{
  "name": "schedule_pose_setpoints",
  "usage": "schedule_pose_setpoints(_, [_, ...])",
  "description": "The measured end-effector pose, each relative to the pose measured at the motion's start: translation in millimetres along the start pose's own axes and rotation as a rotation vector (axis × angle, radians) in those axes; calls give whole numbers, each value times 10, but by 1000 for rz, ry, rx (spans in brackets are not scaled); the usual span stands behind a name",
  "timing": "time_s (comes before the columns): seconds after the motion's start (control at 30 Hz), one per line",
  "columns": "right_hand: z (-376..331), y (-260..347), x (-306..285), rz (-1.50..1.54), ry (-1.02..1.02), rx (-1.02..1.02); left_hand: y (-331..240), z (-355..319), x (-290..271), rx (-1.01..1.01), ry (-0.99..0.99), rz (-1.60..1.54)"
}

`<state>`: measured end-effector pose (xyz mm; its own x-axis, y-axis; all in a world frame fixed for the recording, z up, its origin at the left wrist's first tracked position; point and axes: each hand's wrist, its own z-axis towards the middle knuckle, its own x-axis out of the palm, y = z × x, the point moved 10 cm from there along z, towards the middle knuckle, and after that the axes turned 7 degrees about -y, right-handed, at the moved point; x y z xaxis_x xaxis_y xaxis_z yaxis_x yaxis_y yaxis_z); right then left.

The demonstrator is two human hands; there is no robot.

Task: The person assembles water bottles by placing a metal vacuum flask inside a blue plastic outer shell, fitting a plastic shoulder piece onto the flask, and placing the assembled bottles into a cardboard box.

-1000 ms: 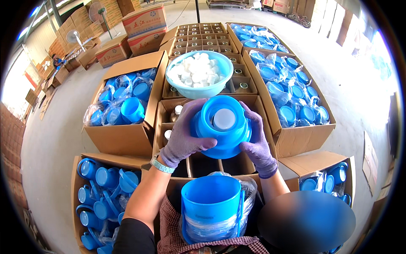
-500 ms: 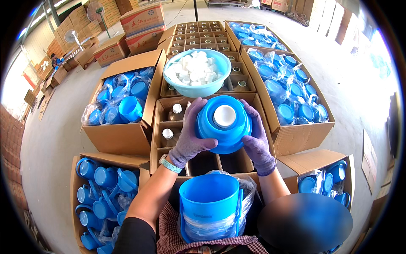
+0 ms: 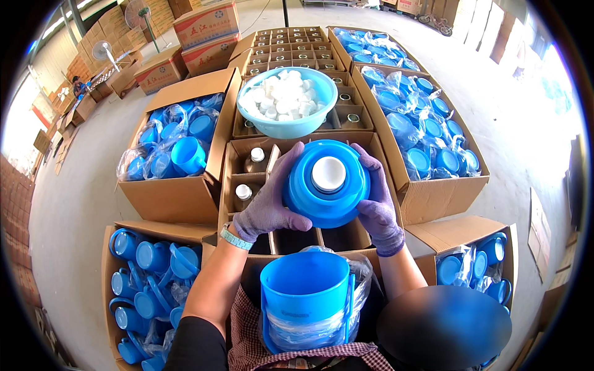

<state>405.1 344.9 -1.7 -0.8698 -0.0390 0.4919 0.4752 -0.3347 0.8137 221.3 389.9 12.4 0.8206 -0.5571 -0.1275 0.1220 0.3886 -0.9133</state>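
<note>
A round blue cap [image 3: 326,183] with a white plug [image 3: 328,173] at its centre is gripped from both sides by the gloved left hand [image 3: 270,201] and right hand [image 3: 377,207], above the divided carton of bottles [image 3: 247,179]. If the grip slackens, the cap could drop into an open cell. A pale blue bowl of white plugs [image 3: 288,101] sits just beyond. Brown cartons of bagged blue caps [image 3: 176,145] stand left and right; far left, stacked cartons [image 3: 207,28] carry red print.
</note>
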Motion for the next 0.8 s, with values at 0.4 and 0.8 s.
schedule_pose_setpoints(0.4, [123, -184, -211, -161, -60, -60, 186, 130, -156, -51, -165, 60])
schedule_pose_setpoints(0.8, [783, 644, 441, -768, 193, -447, -370, 628, -594, 89, -297, -181])
